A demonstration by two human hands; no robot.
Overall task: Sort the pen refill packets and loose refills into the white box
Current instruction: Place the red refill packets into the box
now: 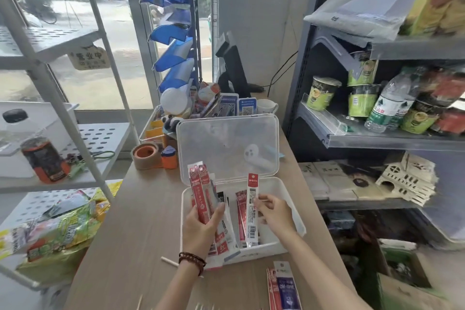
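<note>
Two sets of fingers are at work: my left hand (201, 230) curls round a bunch of red packets (198, 194), while my right hand (275, 214) pinches a single packet (251, 199) upright between thumb and fingertips. Both hover over the white box (261, 250), which has other packets (241, 221) lying inside and its clear lid (226, 148) standing open behind. It sits on the desk (138, 234), with spare packets (283, 289) near the front edge.

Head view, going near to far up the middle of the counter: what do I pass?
In order: loose packets at the near edge → white box → open clear lid → blue QR stand → black screen stand.
</note>
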